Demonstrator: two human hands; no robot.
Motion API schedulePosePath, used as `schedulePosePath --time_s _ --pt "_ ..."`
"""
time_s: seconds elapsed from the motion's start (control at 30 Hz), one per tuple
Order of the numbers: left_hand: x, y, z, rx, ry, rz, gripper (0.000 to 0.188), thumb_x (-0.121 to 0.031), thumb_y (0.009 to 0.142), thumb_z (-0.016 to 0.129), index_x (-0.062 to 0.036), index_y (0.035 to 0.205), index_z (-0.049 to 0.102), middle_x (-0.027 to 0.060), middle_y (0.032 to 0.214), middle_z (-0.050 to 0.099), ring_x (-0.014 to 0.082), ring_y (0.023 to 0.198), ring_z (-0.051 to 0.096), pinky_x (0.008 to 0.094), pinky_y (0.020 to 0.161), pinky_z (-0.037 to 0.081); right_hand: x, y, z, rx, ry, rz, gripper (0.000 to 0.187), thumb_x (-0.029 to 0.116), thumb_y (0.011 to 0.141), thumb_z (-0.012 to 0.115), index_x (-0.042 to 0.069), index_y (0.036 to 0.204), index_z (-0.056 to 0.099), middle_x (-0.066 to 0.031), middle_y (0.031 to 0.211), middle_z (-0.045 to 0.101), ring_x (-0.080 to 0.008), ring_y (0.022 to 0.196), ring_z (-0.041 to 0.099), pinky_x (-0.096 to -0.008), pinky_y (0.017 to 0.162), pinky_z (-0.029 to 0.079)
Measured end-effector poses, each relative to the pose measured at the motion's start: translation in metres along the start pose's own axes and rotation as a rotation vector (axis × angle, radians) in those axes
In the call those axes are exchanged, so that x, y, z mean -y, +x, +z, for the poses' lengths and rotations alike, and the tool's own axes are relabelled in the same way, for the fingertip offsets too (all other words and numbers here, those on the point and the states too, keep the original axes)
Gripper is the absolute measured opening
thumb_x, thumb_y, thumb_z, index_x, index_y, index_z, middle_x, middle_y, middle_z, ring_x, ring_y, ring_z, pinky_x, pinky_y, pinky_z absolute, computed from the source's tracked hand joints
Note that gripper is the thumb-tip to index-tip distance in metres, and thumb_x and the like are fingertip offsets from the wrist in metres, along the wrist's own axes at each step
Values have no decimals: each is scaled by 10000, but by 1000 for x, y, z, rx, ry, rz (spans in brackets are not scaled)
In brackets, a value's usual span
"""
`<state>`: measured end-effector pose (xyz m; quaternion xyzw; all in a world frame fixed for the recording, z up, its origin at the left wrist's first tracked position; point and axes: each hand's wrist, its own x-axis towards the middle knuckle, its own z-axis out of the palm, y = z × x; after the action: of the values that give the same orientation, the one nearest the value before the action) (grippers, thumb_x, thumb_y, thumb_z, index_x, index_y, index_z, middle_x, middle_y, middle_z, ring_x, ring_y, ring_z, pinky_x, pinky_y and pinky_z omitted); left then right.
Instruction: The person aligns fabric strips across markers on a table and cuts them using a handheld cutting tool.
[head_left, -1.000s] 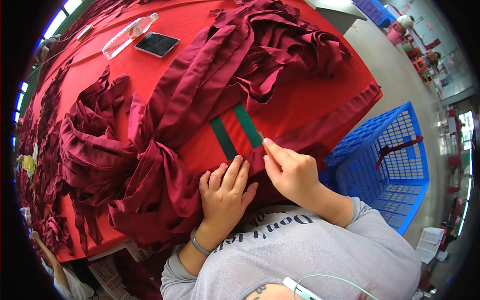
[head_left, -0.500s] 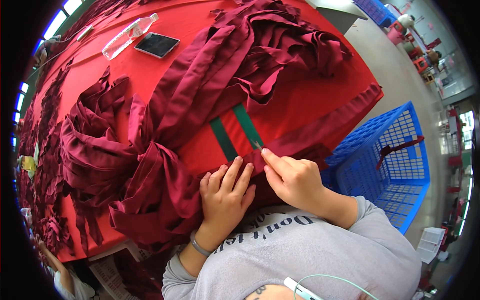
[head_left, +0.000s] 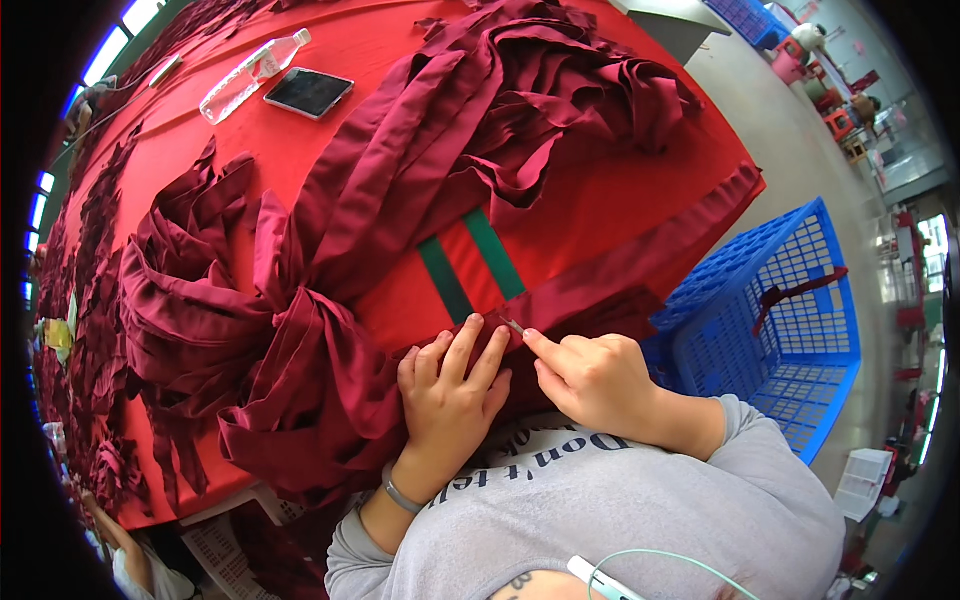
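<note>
My left hand [head_left: 446,405] lies flat with its fingers stretched out, pressing on a layered maroon fabric strip [head_left: 620,252] along the table's near edge. Closed beside it on the right, my right hand [head_left: 602,380] grips a small pointed metal tool [head_left: 515,327]. Only the tip shows, touching or just above the maroon cloth by my left fingertips; the rest is hidden in the fist. Beyond the fingertips, two dark green bands [head_left: 493,250] run across the red table cover [head_left: 385,312] up to the strip.
A knotted maroon bundle [head_left: 200,290] lies left, and a heap of long maroon strips [head_left: 570,95] spreads farther back. A plastic bottle [head_left: 250,78] and a phone [head_left: 310,92] rest at the far left. Blue plastic crates [head_left: 765,330] stand right of the table. Another person's arm [head_left: 118,540] shows lower left.
My right hand has drawn slightly nearer to me, taking the tool tip from a green band's end onto the maroon strip. My left hand stays almost in place.
</note>
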<state>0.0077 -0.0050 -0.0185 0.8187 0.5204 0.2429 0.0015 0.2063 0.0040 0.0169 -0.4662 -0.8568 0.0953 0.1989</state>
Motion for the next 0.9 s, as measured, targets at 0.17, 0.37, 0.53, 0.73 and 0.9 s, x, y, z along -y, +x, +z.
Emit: schedulePosePath --time_s 0.17,0.37,0.53,0.73,0.9 --pt "-3 1 -1 2 19 10 467 -297 760 747 -229 1219 690 15 1311 596 244 1079 536 415 960 385 -2 9 9 -92 -22 50 330 129 829 684 15 1139 687 -56 634 593 -196 477 588 -317 445 459" --pt "0 -1 0 13 27 1 474 -308 762 744 -238 1227 684 12 1312 591 244 1072 536 421 958 386 -5 4 0 -136 50 70 325 168 859 666 23 1149 686 -53 637 596 -204 469 586 -322 449 466" --pt "-3 1 0 1 55 3 473 -312 767 741 -247 1231 682 11 1312 590 243 1078 534 418 955 386 -3 7 2 -23 -9 38 324 129 831 690 18 1136 689 -58 620 576 -220 469 572 -332 454 457" --pt "1 0 -1 22 19 14 489 -318 761 744 -244 1240 677 13 1322 587 243 1079 537 414 954 385 -11 28 2 -192 26 123 339 86 861 665 -8 1185 644 -107 747 649 -252 594 641 -348 523 508" --pt "1 -2 0 -10 -29 -21 511 -277 759 744 -121 1237 658 28 1321 608 253 1084 548 418 959 388 -20 43 3 -141 136 10 272 66 816 639 20 1083 624 -84 794 600 -256 730 637 -365 670 472"
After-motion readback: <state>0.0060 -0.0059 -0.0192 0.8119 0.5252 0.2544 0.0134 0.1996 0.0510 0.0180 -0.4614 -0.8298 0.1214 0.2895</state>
